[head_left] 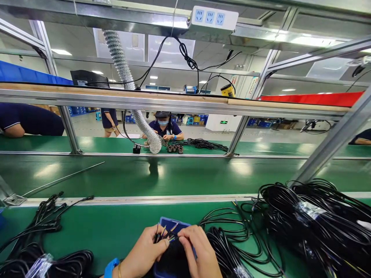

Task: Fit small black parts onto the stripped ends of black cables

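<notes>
My left hand [143, 253] is closed around the end of a black cable, whose thin coloured wires [164, 233] fan out above my fingers. My right hand [199, 251] is closed too, its fingertips pinching at those wire ends from the right. Both hands hover over a small blue tray [171, 223] at the bottom edge of the view, on the green bench top [116, 227]. A blue band sits on my left wrist [111, 267].
A big heap of black cable coils [313, 224] lies to the right, and more bundles [43, 239] to the left. Beyond a metal rail runs a green conveyor [174, 175]. A person [165, 127] sits opposite beside a silver duct hose [130, 88]. A power strip [213, 19] hangs overhead.
</notes>
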Tool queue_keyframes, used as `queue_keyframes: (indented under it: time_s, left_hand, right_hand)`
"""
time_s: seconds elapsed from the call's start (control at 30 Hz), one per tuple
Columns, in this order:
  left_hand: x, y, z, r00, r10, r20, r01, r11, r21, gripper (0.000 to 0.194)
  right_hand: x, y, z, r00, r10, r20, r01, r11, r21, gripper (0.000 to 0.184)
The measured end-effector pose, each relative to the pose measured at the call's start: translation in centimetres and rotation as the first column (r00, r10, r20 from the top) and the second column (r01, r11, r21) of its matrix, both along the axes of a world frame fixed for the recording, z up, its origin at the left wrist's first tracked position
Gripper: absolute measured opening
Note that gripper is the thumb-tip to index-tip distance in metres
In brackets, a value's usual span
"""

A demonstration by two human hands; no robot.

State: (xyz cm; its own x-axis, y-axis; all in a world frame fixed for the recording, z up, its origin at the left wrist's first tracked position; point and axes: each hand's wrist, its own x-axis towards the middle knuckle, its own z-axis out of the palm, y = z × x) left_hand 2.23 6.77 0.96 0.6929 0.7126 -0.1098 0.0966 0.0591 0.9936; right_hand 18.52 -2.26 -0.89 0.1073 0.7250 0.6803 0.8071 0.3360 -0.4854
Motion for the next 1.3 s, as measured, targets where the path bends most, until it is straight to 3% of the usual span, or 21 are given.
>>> queue_keyframes:
  time_s: [0.83,1.1,1.17,1.23,1.3]
  left_hand:
    - [0.0,0.1,0.1,1.000,0.027,-0.011,-0.027,1.000,-0.001,0.034]
    - [-0.1,0.1,-0.3,0.999,0.048,-0.015,-0.049,0.994,-0.094,0.052]
    - [-0.2,0.2,-0.1,0.998,0.066,-0.015,-0.068,0.991,-0.115,0.050]
    - [-0.3,0.1,0.2,0.997,0.076,-0.015,-0.077,0.989,-0.130,0.047]
    - [-0.4,0.0,0.4,0.997,0.069,-0.022,-0.071,0.988,-0.137,0.043]
  right_hand:
    - [-0.4,0.0,0.1,0.998,-0.012,0.062,0.009,0.999,0.051,0.016]
    - [-1.3,0.8,-1.2,0.978,-0.065,0.197,0.040,0.991,0.126,0.021]
    - [-1.4,0.9,-1.0,0.992,-0.040,0.119,0.024,0.991,0.135,0.025]
    - [-1.4,0.7,-0.6,0.996,-0.011,-0.087,0.020,0.995,0.099,0.020]
    - [-1.3,0.5,-0.2,0.952,0.023,-0.306,-0.019,1.000,0.014,0.014]
